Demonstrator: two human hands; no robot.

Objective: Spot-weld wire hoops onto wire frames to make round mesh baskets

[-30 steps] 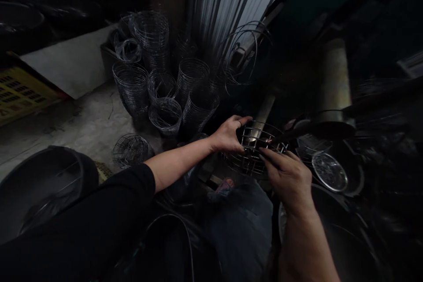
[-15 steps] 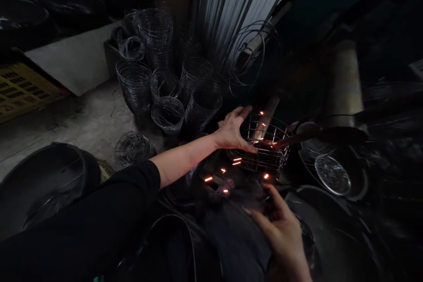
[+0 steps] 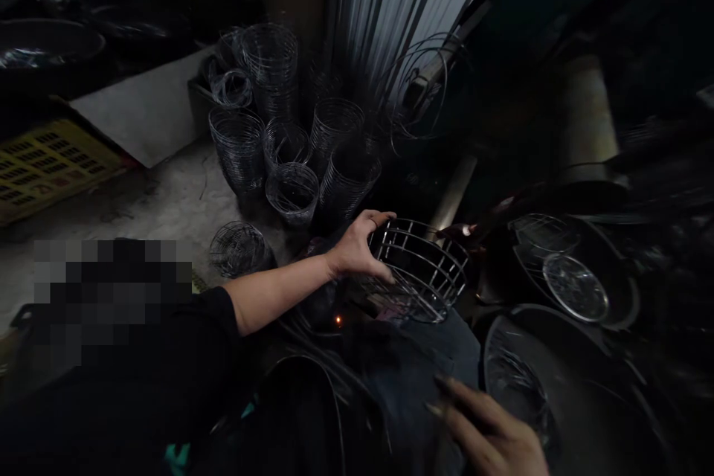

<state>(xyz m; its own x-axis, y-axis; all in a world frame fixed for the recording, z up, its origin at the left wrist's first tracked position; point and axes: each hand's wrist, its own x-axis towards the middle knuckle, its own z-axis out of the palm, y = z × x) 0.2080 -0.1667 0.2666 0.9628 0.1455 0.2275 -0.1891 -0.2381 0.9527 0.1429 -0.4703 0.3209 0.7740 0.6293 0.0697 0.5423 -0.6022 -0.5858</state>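
My left hand (image 3: pixel 362 245) grips the near-left rim of a round wire basket (image 3: pixel 432 264), thumb on one side and fingers over the top. The basket is tilted, its open wire grid facing up. Just beyond its far rim is a dark metal arm with a bright, reddish tip (image 3: pixel 467 229). A pale metal rod (image 3: pixel 458 190) runs behind the basket. Lower right, my right hand (image 3: pixel 491 428) is slightly blurred, with thumb and finger stretched out and apart. No object shows between them. One small orange spark (image 3: pixel 338 320) glows below the basket.
Stacks of wire rings (image 3: pixel 293 193) stand on the floor at centre left, near a loose wire basket (image 3: pixel 239 247). At right are a dark tub (image 3: pixel 563 387) with wire pieces and a basin holding a round wire mesh (image 3: pixel 576 286). A yellow crate (image 3: pixel 50 163) is far left.
My left hand has drawn the wire basket left and towards me, away from the metal arm's tip, tilting it. Most sparks are gone. My right hand has moved down and right.
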